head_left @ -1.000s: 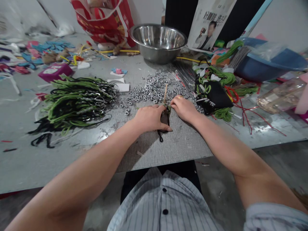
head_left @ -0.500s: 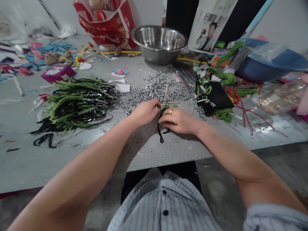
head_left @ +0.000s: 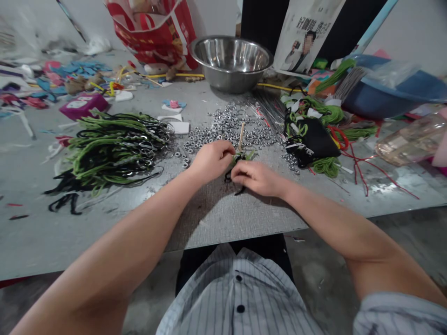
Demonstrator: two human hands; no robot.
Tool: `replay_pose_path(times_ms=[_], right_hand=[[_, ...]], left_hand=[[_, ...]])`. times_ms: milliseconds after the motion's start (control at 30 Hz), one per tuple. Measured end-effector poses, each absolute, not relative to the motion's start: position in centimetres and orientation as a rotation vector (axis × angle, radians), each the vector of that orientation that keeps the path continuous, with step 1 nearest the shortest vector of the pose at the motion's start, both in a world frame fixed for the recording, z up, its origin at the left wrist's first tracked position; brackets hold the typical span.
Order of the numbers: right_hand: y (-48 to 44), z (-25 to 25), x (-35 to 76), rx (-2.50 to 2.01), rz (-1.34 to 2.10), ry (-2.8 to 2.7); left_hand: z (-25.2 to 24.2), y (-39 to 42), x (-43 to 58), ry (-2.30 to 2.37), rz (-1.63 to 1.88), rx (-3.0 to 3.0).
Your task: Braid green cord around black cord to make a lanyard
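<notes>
My left hand (head_left: 211, 160) and my right hand (head_left: 256, 178) meet at the middle of the grey table (head_left: 226, 214). Both are closed in a pinch on a short black and green cord (head_left: 234, 164) that runs between them; its black end pokes out under my right hand. A thin wooden stick (head_left: 240, 135) stands just behind my fingers, at the near edge of a heap of small metal rings (head_left: 226, 128).
A pile of green and black cords with rings (head_left: 111, 146) lies to the left. A steel bowl (head_left: 230, 60) stands at the back, a red bag (head_left: 153, 28) behind it. Green cord bundles and a black pouch (head_left: 314, 137) lie to the right, with a blue basin (head_left: 391, 88) beyond.
My right hand has come back from beside the stick towards me and turned knuckles-up on the cord. The left hand has lifted its flat thumb into a pinch. The cord's black tail is shorter.
</notes>
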State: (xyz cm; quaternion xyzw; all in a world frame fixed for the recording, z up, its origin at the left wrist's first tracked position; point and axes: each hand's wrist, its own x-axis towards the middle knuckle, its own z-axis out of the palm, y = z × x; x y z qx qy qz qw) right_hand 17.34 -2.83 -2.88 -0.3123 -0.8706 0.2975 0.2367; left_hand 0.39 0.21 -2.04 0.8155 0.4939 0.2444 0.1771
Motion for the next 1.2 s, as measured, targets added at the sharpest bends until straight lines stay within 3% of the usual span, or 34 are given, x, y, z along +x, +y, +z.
replay_pose_path(times_ms=[167, 400, 533, 900, 1200], right_hand=[[-1.2, -3.3, 18.3, -0.976, 0.98, -1.792], [-0.6, -3.8, 18.4, -1.035, 1.035, -1.655], [-0.7, -3.9, 18.3, -1.052, 1.029, -1.687], [-0.9, -4.0, 18.1, -1.281, 0.444, -2.312], [-0.9, -3.4, 18.6, -1.263, 0.435, -2.442]], left_hand=[[-2.1, 0.1, 0.5, 1.189, 0.913, 2.271], [-2.4, -0.3, 1.1, 1.269, 0.857, 2.188], [-2.6, 0.0, 1.2, 1.287, 0.834, 2.14], [-2.9, 0.5, 1.1, 1.424, 0.699, 2.204], [-3.4, 0.6, 1.3, 1.441, 0.602, 2.214]])
